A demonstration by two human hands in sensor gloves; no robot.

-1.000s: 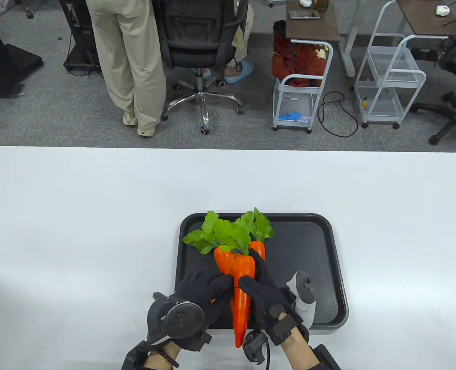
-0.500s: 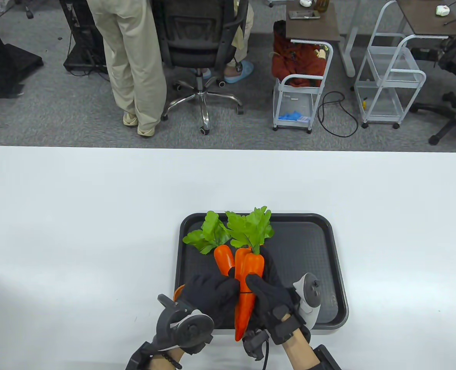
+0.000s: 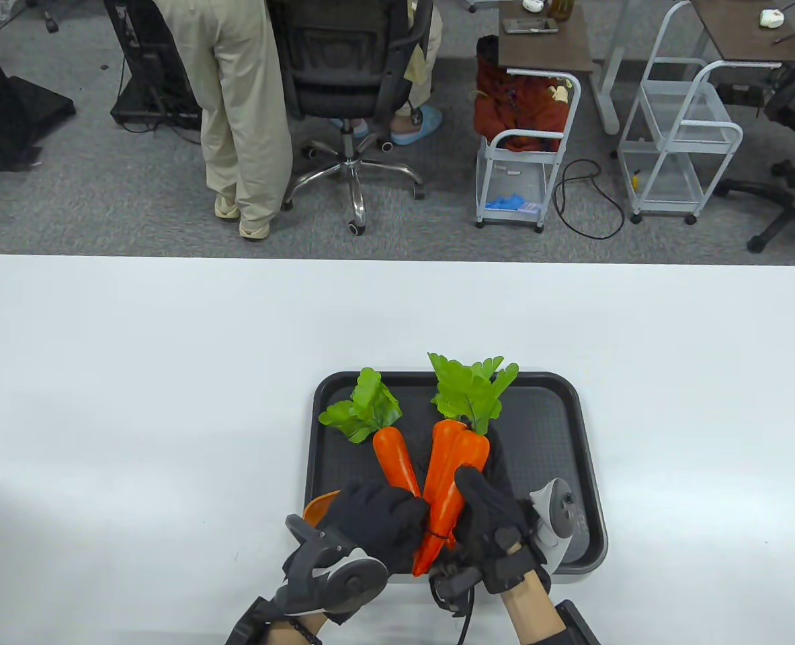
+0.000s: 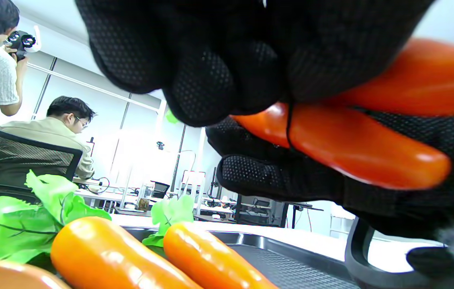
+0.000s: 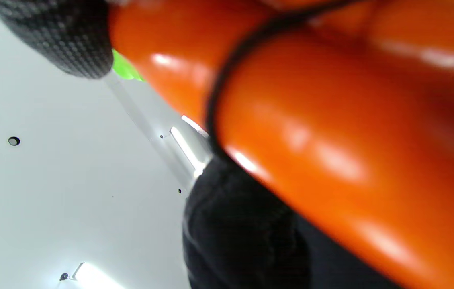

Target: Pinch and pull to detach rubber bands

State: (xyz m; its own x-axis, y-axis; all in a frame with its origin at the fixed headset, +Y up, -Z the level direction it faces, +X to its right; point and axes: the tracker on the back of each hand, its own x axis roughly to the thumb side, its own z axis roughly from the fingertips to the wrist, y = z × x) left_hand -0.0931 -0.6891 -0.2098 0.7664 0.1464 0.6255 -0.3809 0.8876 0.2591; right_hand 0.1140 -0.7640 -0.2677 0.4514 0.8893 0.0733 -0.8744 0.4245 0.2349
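Observation:
Two orange plastic carrots (image 3: pixel 452 474) with green leaves are bound near their tips by a thin black rubber band (image 3: pixel 437 535). My right hand (image 3: pixel 486 517) grips this pair from the right and holds it tilted above the black tray (image 3: pixel 538 430). My left hand (image 3: pixel 385 519) pinches the band at the pair's left side. In the left wrist view the band (image 4: pixel 288 124) runs up from the carrot into my fingertips (image 4: pixel 211 72). In the right wrist view the band (image 5: pixel 227 76) circles the carrots (image 5: pixel 323 132). A third carrot (image 3: pixel 395 460) lies loose on the tray, left of the pair.
Another orange piece (image 3: pixel 319 505) shows at the tray's left edge beside my left hand. Two more carrots (image 4: pixel 138 257) lie on the tray in the left wrist view. The white table (image 3: pixel 135 376) surrounds the tray. A person and chairs stand beyond the far edge.
The left carrot has come out of the bundle and now lies apart on the tray. The other two swung right with my right hand. The band slid toward their tips.

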